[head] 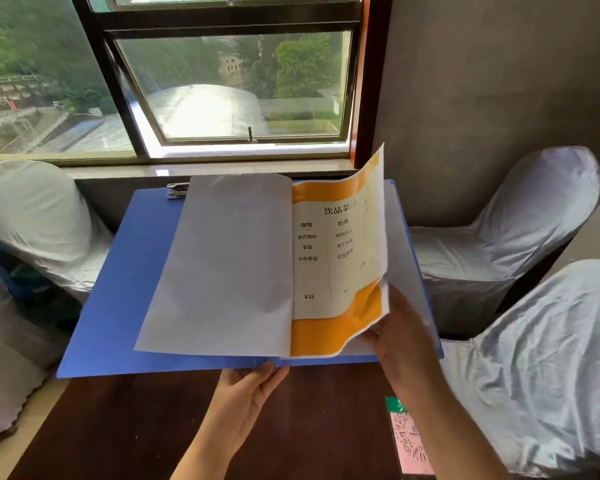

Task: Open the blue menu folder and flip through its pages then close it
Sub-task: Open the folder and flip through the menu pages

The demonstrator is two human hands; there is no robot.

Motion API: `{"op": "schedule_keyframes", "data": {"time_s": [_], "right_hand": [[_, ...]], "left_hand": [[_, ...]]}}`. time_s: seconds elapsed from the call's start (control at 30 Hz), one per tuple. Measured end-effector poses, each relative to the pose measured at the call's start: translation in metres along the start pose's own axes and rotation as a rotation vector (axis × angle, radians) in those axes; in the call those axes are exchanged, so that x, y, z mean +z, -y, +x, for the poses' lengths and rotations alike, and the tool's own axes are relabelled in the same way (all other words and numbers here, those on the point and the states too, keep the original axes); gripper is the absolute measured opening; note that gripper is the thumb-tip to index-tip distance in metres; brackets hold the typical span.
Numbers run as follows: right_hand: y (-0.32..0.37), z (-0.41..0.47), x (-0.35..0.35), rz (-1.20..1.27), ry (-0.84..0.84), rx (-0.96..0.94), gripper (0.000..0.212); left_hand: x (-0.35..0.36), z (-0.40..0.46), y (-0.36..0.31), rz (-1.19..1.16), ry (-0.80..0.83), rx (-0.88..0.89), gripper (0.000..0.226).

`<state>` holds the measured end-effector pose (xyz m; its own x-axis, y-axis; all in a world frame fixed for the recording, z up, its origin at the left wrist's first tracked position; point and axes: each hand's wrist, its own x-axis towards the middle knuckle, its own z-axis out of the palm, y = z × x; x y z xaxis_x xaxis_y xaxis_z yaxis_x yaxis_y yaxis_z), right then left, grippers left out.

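Smooth blue plastic folder [118, 289], matt paper pages [222, 265], shiny metal clip [177, 190]

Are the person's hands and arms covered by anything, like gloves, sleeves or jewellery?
No. Both hands are bare: the left hand and the right hand wear no gloves, and no rings show on the visible fingers. The forearms are uncovered as far as the picture's edge, with no sleeve, watch or bracelet in view.

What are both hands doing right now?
Left hand: closed on the folder's bottom edge.
Right hand: closed on the lifted page.
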<state>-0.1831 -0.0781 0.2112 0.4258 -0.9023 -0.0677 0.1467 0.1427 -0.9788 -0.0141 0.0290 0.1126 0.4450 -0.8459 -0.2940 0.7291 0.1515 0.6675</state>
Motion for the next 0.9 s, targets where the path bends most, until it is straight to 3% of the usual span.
{"op": "schedule_keyframes", "data": {"time_s": [0.1, 0.17, 0.23, 0.47, 0.57, 0.67, 0.77, 0.83, 0.9], "right_hand": [[-0.01, -0.008, 0.03, -0.488, 0.05, -0.344, 0.02], [-0.031, -0.01, 0.045, -0.865, 0.181, -0.497, 0.042], [-0.048, -0.009, 0.057, -1.073, 0.218, -0.54, 0.049], [-0.063, -0.016, 0.068, -1.291, 0.347, -0.588, 0.048], [-0.052, -0.015, 0.062, -1.1, 0.397, -0.604, 0.047], [-0.03, -0.007, 0.035, -0.869, 0.182, -0.666, 0.043], [-0.019, 0.006, -0.016, -0.993, -0.207, -0.723, 0.046], [-0.016, 0.013, -0.056, -1.073, -0.375, -0.584, 0.059], [-0.013, 0.014, -0.09, -0.942, -0.329, -0.341, 0.068]], "left_hand": [[0.0, 0.0, 0.002, 0.0, 0.027, 0.027, 0.054], [0.002, -0.002, 0.002, 0.012, 0.073, 0.032, 0.055], [0.003, -0.004, 0.002, 0.078, 0.104, 0.046, 0.05], [0.005, -0.006, 0.003, 0.166, 0.104, 0.062, 0.036], [0.006, -0.006, 0.003, 0.162, 0.115, 0.049, 0.03], [0.006, -0.003, 0.002, 0.101, 0.107, 0.047, 0.037], [0.003, -0.002, 0.0, 0.093, 0.085, 0.035, 0.04], [0.003, -0.002, -0.003, 0.101, 0.083, 0.037, 0.04], [0.002, -0.002, -0.004, 0.095, 0.07, 0.037, 0.038]]}}
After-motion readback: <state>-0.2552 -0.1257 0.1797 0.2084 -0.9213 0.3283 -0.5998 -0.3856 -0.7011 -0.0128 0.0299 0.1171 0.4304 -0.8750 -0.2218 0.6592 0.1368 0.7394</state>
